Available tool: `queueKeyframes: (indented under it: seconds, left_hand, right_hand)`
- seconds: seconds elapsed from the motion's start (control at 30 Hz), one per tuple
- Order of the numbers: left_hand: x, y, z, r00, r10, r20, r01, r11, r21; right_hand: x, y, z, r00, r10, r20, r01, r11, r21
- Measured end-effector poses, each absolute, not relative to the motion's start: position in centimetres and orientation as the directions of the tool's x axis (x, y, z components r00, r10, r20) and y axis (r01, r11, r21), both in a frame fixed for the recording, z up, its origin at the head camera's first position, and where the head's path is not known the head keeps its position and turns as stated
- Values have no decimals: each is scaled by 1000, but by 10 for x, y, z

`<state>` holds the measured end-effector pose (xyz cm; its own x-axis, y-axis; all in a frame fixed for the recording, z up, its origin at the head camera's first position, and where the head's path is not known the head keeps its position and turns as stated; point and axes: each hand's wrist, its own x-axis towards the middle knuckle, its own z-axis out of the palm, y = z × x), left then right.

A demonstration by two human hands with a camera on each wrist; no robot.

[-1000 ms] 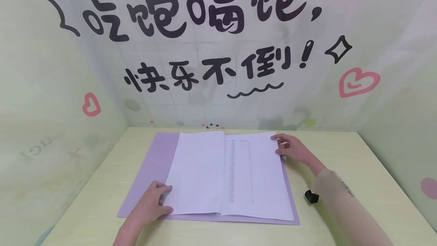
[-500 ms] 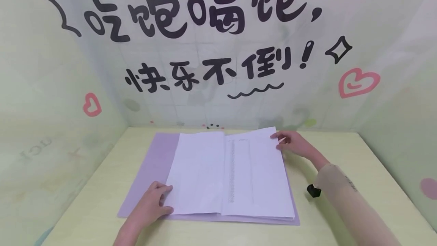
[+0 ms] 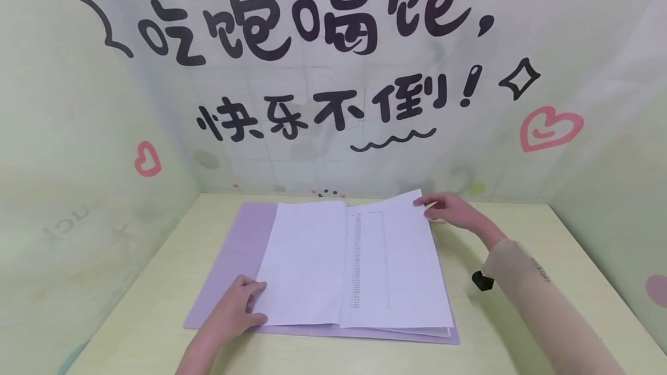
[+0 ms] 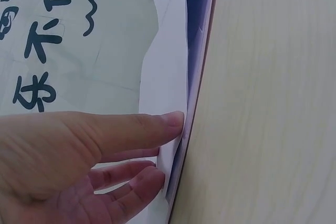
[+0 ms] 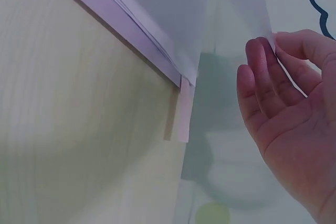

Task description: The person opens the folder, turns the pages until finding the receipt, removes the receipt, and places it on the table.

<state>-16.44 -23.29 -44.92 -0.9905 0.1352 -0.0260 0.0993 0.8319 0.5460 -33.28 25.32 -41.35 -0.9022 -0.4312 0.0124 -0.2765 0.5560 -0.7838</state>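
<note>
A light purple folder (image 3: pixel 229 265) lies open on the table with white paper pages in it. Its left page (image 3: pixel 304 259) looks blank, while the right page (image 3: pixel 409 271) carries columns of small print, too small to read. My right hand (image 3: pixel 453 213) pinches that page's top right corner, raised off the sheets below, between thumb and fingers in the right wrist view. My left hand (image 3: pixel 234 311) rests on the lower left page, fingers loosely spread. In the left wrist view its thumb (image 4: pixel 170 124) lies at the paper's bottom edge.
A pale pink strip (image 5: pixel 184 111) sticks out from under the sheets in the right wrist view. Below the right sleeve (image 3: pixel 542 300) shows a small black object (image 3: pixel 483 280). A printed curtain (image 3: pixel 292 172) with large black characters stands behind the pale wooden table (image 3: pixel 521 236).
My right hand has lifted the right page's top corner higher, and its lower edge now stands apart from the sheets beneath. My left hand stays on the left page.
</note>
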Motion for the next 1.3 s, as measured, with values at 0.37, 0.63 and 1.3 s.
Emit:
queueKeyframes:
  seconds: [0.37,0.63,1.3]
  left_hand:
    - [-163,-237,-452,-989,145,-13,116,844,524]
    - [-162,-238,-452,-991,136,-16,105,834,542]
    - [-165,-241,-452,-988,156,11,135,819,558]
  right_hand:
    - [-339,240,-388,-886,-455,89,-348,527,-776]
    - [-342,215,-370,-888,-429,166,-384,492,-781]
    - [-366,120,-331,-852,-463,245,-461,441,-770]
